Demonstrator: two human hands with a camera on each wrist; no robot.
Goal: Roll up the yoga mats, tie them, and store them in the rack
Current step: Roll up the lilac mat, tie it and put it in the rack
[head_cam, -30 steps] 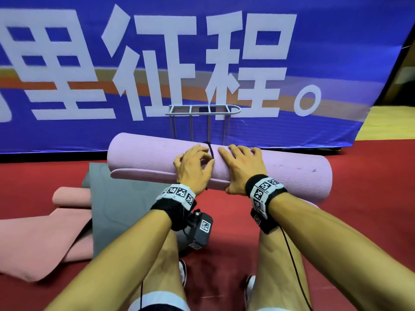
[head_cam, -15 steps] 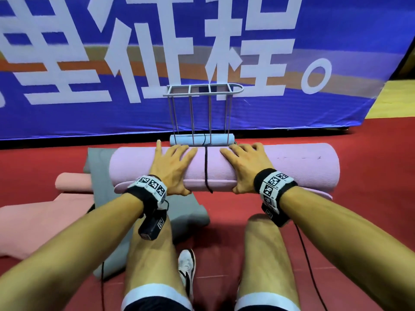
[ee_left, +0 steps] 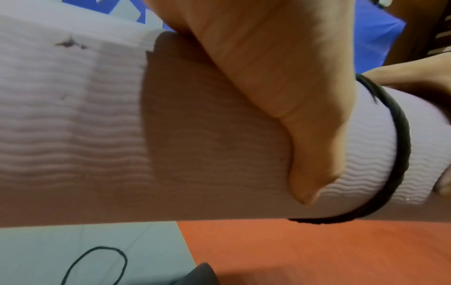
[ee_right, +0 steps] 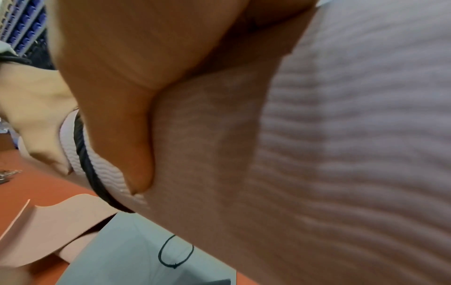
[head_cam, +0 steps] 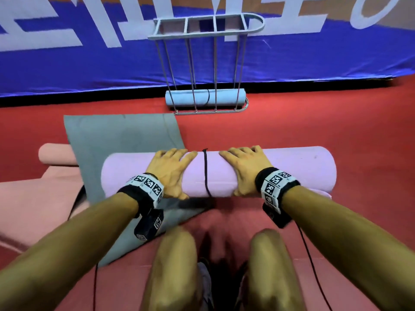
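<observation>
Lilac mat roll (head_cam: pixel 280 169) under both palms, long axis crosswise; black tie (head_cam: pixel 205 173) between left hand (head_cam: pixel 170 171) and right hand (head_cam: pixel 244 169). Fingers wrap roll. Rack (head_cam: pixel 206 32) straight beyond fingertips, equally near both.

We see our left hand (head_cam: pixel 171 170) and right hand (head_cam: pixel 246 169) on the rolled mat (head_cam: pixel 292 169), either side of its band (head_cam: pixel 205 173), with the rack (head_cam: pixel 202 63) behind holding another roll (head_cam: pixel 202 97), and a flat mat (head_cam: pixel 116 140) at left.

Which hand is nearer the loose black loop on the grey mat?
Left. The left hand grips the lilac roll directly over the grey mat, where the loop lies just below it. The right hand grips the roll further along, over red floor.
</observation>
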